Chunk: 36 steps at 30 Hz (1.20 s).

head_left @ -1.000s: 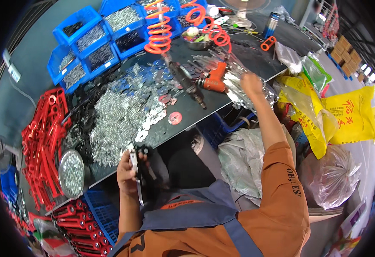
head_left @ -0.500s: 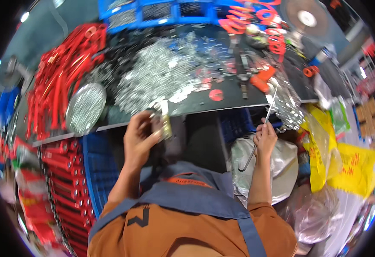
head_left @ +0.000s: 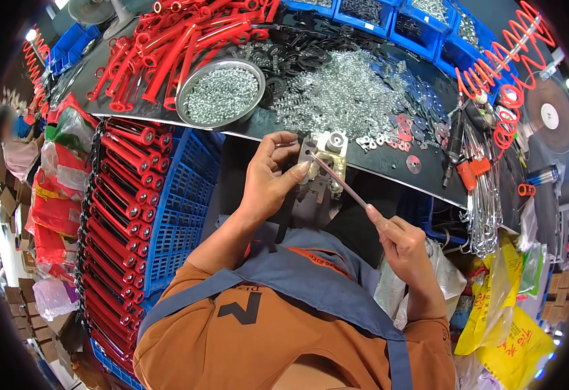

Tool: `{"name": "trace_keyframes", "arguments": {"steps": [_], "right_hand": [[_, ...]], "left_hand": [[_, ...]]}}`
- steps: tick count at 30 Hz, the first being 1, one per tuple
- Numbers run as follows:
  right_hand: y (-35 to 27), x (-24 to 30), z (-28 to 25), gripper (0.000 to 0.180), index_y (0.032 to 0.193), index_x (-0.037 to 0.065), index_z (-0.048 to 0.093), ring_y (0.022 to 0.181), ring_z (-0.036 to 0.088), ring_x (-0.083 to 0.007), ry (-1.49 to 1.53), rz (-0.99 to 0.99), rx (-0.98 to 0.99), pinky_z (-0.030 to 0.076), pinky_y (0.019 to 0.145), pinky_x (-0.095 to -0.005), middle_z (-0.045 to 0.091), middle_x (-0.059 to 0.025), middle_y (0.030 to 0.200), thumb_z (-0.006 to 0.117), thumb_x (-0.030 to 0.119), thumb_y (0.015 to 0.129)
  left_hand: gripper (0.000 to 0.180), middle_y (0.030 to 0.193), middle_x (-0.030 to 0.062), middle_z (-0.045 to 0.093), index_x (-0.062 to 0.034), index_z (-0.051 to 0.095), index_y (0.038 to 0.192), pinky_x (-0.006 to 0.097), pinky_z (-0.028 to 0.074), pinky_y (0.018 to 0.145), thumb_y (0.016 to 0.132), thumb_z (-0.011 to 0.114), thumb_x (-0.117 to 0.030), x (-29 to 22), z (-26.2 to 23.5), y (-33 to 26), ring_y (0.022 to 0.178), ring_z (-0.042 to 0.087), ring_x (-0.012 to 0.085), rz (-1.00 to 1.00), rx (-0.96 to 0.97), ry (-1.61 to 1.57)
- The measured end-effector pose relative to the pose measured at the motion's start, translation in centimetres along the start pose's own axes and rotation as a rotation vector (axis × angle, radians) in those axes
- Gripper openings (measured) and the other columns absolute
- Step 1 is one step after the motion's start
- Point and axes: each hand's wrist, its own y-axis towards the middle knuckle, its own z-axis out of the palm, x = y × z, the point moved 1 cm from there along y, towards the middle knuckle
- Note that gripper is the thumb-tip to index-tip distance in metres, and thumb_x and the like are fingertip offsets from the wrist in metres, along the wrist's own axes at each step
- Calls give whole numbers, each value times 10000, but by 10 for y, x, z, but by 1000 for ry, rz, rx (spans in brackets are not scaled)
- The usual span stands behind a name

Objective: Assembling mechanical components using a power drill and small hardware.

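Dark and long, the table [head_left: 385, 162] bends across the room, with lots of small bits heaped on it.

The left hand [head_left: 275, 179] is clamped on a metal part [head_left: 331, 156], with the thumb on its near side. This part is just past the table's front edge, in front of the person's belly. The right hand [head_left: 401, 244] is clamped on a thin rod [head_left: 347, 188]. The rod slants up and left, and its tip meets the flat side of the metal part, next to a hole. I cannot tell if the tip is in a hole or only lies on top.

Half a second ago the rod was well apart from the metal part, off to the right. Now they are together, so it looks like both hands are working at one spot.

Just past the hands is a big pile of springs [head_left: 336, 94]. A round bowl [head_left: 181, 106] full of shiny bits is left of it, with red bars [head_left: 187, 49] behind. More red bars lie by a blue crate [head_left: 180, 201] at the left. To the right are an orange drill [head_left: 468, 175] and a bunch of rods [head_left: 486, 208]. Blue bins [head_left: 361, 23] stand at the back.
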Motion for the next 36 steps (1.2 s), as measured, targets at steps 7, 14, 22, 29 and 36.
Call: {"name": "trace_keyframes", "arguments": {"steps": [7,14,22,29,36], "right_hand": [[4,5,5,558,1295,123,565,510,533,-218,-472,-114,61,469,485,-344,479,-83,644,606,-62,770],[-4,-29,38,614,1289,126,572,504,523,-228,1080,701,231,465,480,-334,507,-87,664,601,-89,714],[39,-2,68,361,1212,35,589,564,564,-153,533,145,-210,456,538,-270,580,-96,678,595,3,853],[95,17,33,133,917,48,570,495,480,-23,1135,217,-415,346,425,-207,568,-2,641,674,90,845],[78,6,56,100,860,18,567,535,493,-37,1632,203,-100,340,441,-189,593,-12,701,662,35,835]], "left_hand": [[443,1113,195,596,44,471,1180,343,485,908,792,672,-27,-3,-4,1,1066,606,290,427,42,791],[509,1113,220,568,57,461,1187,401,486,867,722,666,40,-21,-4,14,988,598,374,787,180,1009],[624,1086,206,553,41,416,1250,455,450,846,699,705,-12,-61,4,41,951,552,396,950,287,1120],[619,1247,248,530,33,438,1270,527,404,962,737,715,-117,-99,14,5,1182,516,377,1205,339,1338],[534,878,106,687,26,619,1076,271,509,721,594,834,-52,-115,-41,10,769,674,200,209,676,915]]}}
